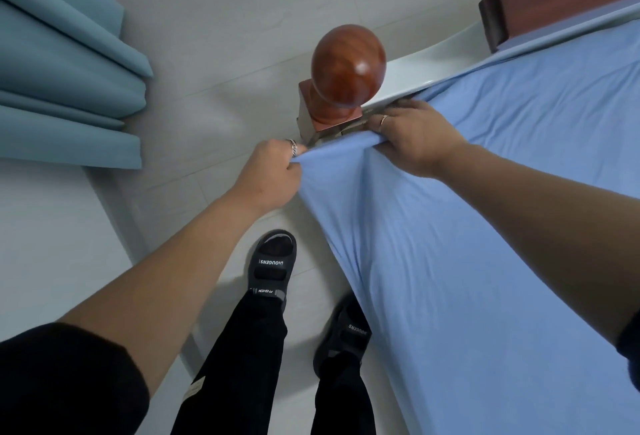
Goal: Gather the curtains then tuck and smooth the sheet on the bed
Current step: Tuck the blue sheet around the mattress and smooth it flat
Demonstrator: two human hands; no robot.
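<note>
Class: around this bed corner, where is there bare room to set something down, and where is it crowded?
Free: pale tiled floor between the teal curtain folds and the round reddish wooden bedpost; the flat light blue sheet right of the right hand. Crowded: beside the bedpost, where it and the left hand grip the bunched sheet edge.

We see soft, even light and faint shadows on the floor (225, 36). A glare spot sits on the knob (348, 66); our lens bends the edges.
</note>
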